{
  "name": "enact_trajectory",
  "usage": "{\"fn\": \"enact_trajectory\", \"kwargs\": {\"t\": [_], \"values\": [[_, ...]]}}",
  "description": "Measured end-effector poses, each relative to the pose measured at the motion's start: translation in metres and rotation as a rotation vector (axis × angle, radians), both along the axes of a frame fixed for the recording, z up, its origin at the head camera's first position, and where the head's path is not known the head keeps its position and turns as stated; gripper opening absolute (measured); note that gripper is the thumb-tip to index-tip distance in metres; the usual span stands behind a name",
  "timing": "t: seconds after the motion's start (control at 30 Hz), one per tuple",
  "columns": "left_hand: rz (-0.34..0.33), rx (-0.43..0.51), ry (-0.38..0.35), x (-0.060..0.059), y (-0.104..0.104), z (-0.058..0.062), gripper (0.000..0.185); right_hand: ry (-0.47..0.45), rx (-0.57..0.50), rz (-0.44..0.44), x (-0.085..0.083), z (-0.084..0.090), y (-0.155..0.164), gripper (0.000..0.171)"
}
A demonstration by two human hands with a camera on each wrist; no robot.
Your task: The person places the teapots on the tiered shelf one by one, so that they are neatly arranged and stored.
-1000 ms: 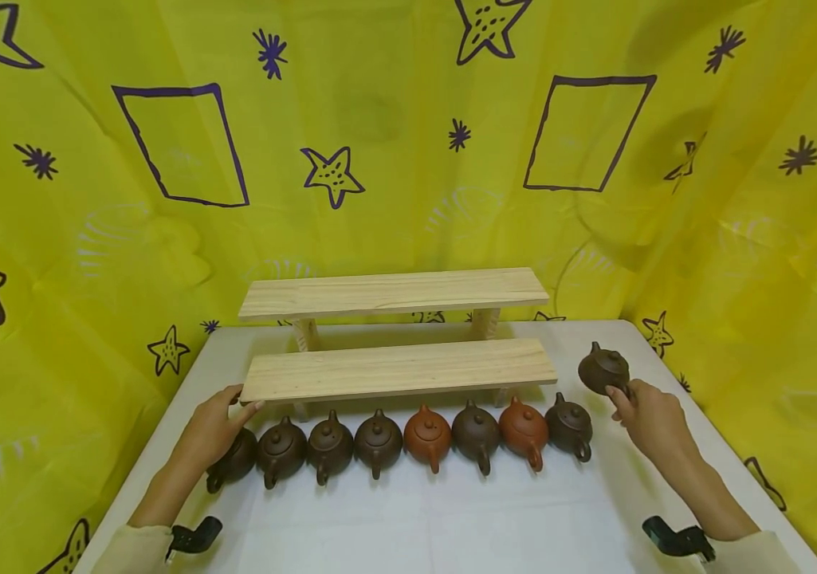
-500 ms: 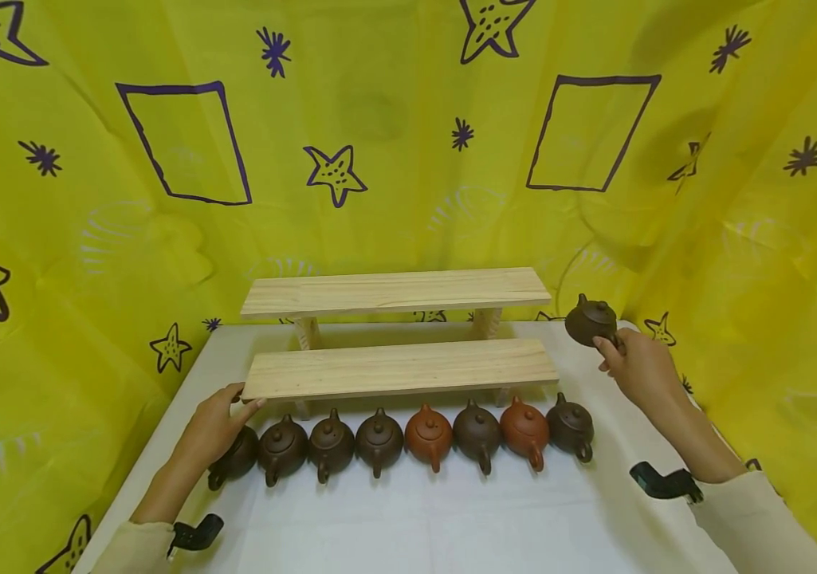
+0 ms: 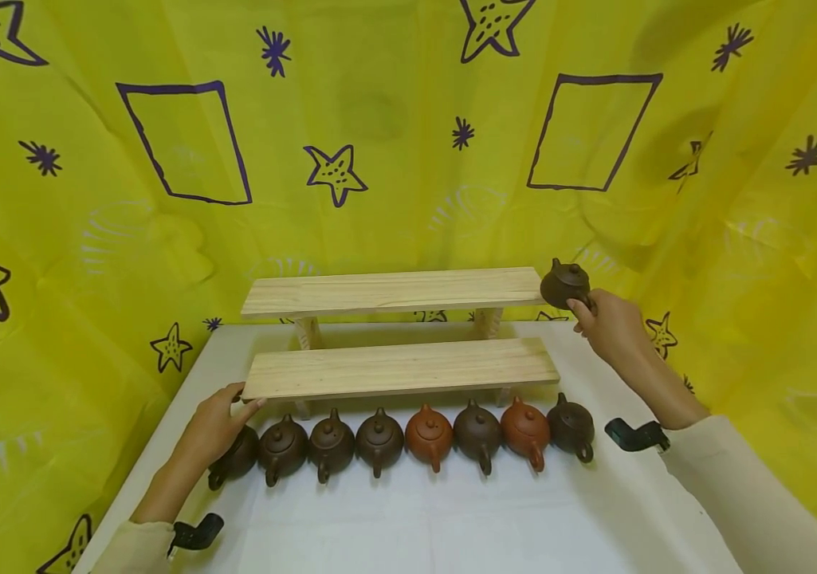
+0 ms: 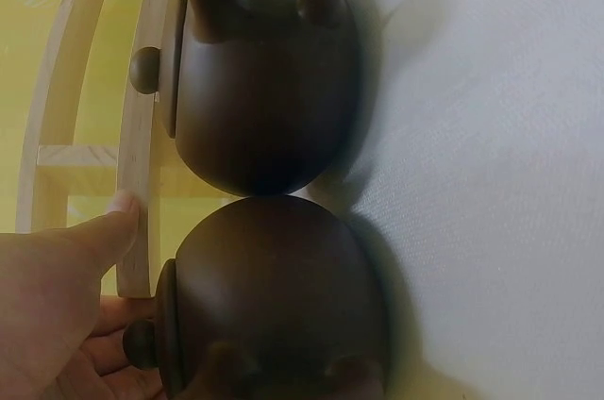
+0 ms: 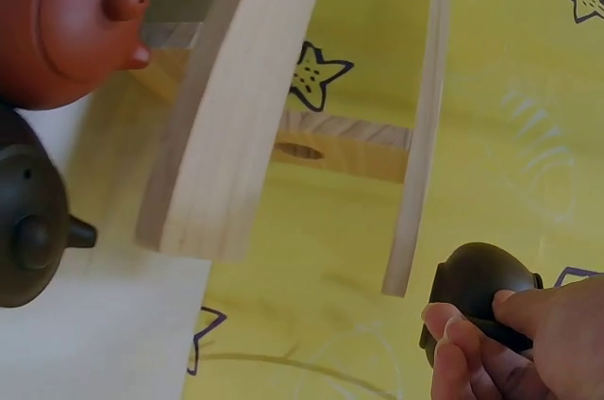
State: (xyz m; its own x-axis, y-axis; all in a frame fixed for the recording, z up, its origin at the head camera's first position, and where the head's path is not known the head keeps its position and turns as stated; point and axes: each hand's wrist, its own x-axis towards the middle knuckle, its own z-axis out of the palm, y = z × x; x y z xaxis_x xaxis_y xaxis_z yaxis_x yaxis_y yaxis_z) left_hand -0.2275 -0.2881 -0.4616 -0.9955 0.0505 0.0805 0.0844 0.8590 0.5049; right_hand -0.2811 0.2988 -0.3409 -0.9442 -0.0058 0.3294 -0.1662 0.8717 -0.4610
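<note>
My right hand point(image 3: 612, 323) grips a dark brown teapot point(image 3: 564, 281) by its handle, holding it in the air beside the right end of the upper board point(image 3: 394, 292) of a two-step wooden shelf. In the right wrist view, thumb and fingers pinch the handle of this teapot point(image 5: 477, 273), which is apart from the board's end. At the left, my left hand point(image 3: 209, 429) holds the front corner of the lower board point(image 3: 401, 369), thumb on its front edge, other fingers behind. Below that hand is the leftmost brown teapot point(image 3: 237, 456), partly hidden by it.
A row of teapots stands on the white table point(image 3: 408, 518) before the shelf: several dark brown ones and two reddish ones, including one red teapot point(image 3: 428, 437). The row ends right with a dark teapot point(image 3: 570, 426). A yellow patterned curtain point(image 3: 394, 96) hangs behind and around.
My right hand has lifted the teapot up and leftward, from the table's right side to the upper board's right end. My left hand has stayed at the lower board's corner.
</note>
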Motion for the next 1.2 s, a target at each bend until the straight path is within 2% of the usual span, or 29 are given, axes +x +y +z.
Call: {"fn": "enact_trajectory", "kwargs": {"t": [0.2, 0.5, 1.2], "values": [[-0.005, 0.005, 0.011, 0.0, -0.001, 0.0, 0.062, -0.01, 0.014, 0.007, -0.014, 0.009, -0.01, 0.04], [-0.008, 0.008, 0.023, 0.0, -0.002, 0.001, 0.062, -0.03, 0.0, 0.041, -0.032, 0.011, -0.025, 0.039], [-0.008, 0.023, 0.024, -0.001, -0.003, -0.001, 0.062, -0.067, 0.023, 0.062, -0.053, 0.005, -0.043, 0.037]]}}
